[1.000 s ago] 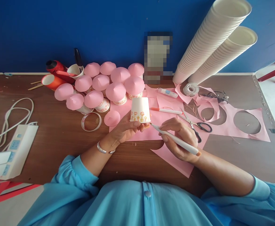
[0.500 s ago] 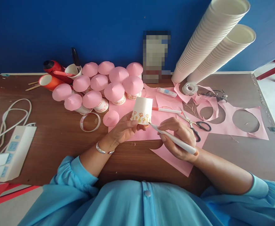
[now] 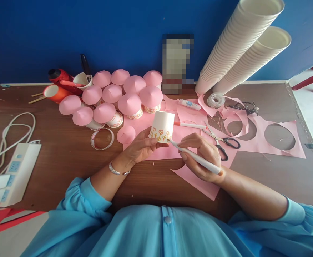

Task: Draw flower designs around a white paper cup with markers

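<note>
My left hand (image 3: 142, 146) is closed around the lower part of a white paper cup (image 3: 163, 121), held above pink paper. Red and yellow flower drawings run along the cup's lower edge. In my right hand (image 3: 201, 155) is a white marker pen (image 3: 199, 159), its tip at the cup's lower right edge among the drawn flowers. Just behind the cup lies a second marker (image 3: 191, 125), white with a red end. Beyond my left hand stand several small cups topped with pink paper cones (image 3: 129, 103). A loose pink cone (image 3: 126, 134) lies beside my left fingers.
Scissors (image 3: 220, 142), a glue tube (image 3: 190, 104), clear tape (image 3: 216, 100) and cut pink paper (image 3: 260, 132) lie to the right. Two tall stacks of cups (image 3: 239, 46) lean on the blue wall. A cut paper ring (image 3: 102, 148) and a power strip (image 3: 19, 175) are left.
The cup has shifted slightly right and turned a little in my left hand. My right hand and the marker pen have moved slightly left, with the tip still by the cup's lower edge.
</note>
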`<state>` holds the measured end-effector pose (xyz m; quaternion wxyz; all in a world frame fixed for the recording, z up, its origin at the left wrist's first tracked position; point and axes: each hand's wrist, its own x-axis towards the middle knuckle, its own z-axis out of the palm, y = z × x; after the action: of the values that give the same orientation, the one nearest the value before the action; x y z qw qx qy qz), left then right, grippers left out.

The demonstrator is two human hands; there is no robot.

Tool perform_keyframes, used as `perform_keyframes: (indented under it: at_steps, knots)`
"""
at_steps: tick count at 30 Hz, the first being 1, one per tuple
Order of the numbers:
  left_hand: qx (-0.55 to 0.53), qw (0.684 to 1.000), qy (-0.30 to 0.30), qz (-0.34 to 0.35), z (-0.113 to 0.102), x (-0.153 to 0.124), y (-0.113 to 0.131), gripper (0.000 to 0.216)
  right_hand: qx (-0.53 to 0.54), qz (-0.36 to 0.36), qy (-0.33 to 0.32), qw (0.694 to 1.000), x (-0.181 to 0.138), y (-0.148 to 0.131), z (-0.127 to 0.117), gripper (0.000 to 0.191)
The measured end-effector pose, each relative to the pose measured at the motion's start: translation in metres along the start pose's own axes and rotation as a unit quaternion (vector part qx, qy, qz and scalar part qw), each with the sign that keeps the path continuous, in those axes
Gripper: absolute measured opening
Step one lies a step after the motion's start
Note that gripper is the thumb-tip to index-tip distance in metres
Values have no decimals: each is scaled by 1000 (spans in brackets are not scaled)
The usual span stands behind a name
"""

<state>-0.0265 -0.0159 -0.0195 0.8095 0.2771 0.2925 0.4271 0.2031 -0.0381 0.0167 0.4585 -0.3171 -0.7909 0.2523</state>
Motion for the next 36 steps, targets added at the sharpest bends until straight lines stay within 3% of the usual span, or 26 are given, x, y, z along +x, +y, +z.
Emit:
perform_keyframes:
  at_steps: [36]
  knots:
    - [12, 1000, -4, 1, -3, 0, -1, 42, 21, 2, 7, 1000, 1, -1, -1, 17]
